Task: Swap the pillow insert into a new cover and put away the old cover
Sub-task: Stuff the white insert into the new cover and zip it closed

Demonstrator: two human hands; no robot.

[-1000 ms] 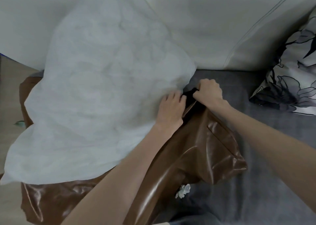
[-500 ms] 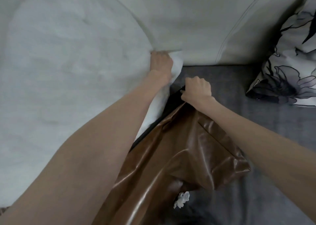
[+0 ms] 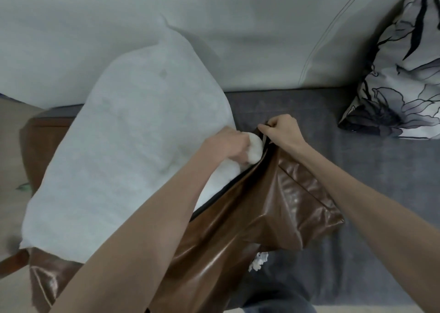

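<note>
Stuffing is the step in hand, by my reading: the left hand (image 3: 232,146) grips a corner of the white pillow insert (image 3: 123,150) at the mouth of the brown cover (image 3: 266,208), while the right hand (image 3: 282,131), at about 3 o'clock from it, pinches the cover's edge. Hold that edge taut and wide, and feed the corner deep before the bulk. Cover holds only that corner; most of the insert lies outside, toward 9 o'clock, on the grey sofa seat (image 3: 357,170).
</note>
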